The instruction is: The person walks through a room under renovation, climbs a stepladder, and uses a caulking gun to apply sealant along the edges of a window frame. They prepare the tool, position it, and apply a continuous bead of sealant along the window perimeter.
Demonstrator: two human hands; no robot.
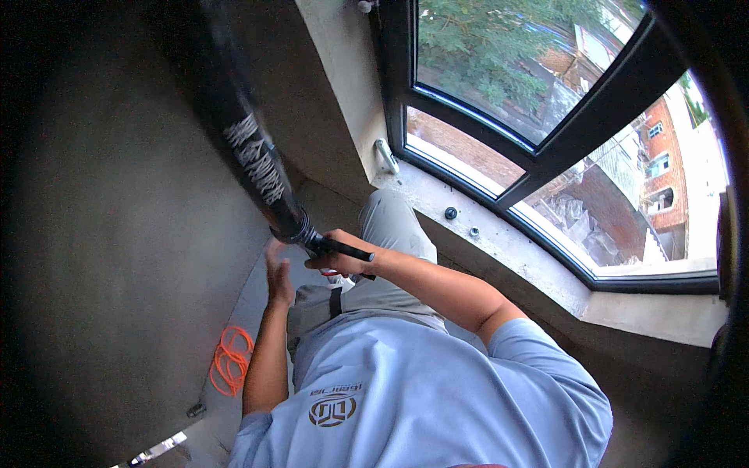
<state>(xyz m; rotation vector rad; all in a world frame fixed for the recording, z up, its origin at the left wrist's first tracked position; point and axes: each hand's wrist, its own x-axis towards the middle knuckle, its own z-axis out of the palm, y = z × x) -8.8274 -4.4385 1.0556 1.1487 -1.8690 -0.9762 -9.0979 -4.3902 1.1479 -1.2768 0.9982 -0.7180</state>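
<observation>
A long black tube-shaped tool [261, 168] with white lettering slants from the top left down to my hands; its far end fades into the dark. At its lower end, my right hand [348, 251] is closed around the grip, next to a black bar-shaped handle [343, 248]. A small red part [331, 273] shows just below these fingers. Slightly blurred, my left hand [278, 274] is raised beside the tool's lower end, its fingers stretched upward. Nothing shows in it, and I cannot tell whether its fingertips touch the tube.
To the right is a black-framed window [538, 160] with a pale sill [499, 242]. Two small round parts, one black [451, 212] and one metallic [474, 232], lie on the sill. A coiled orange cord [231, 360] is at lower left, beside a grey wall [140, 257].
</observation>
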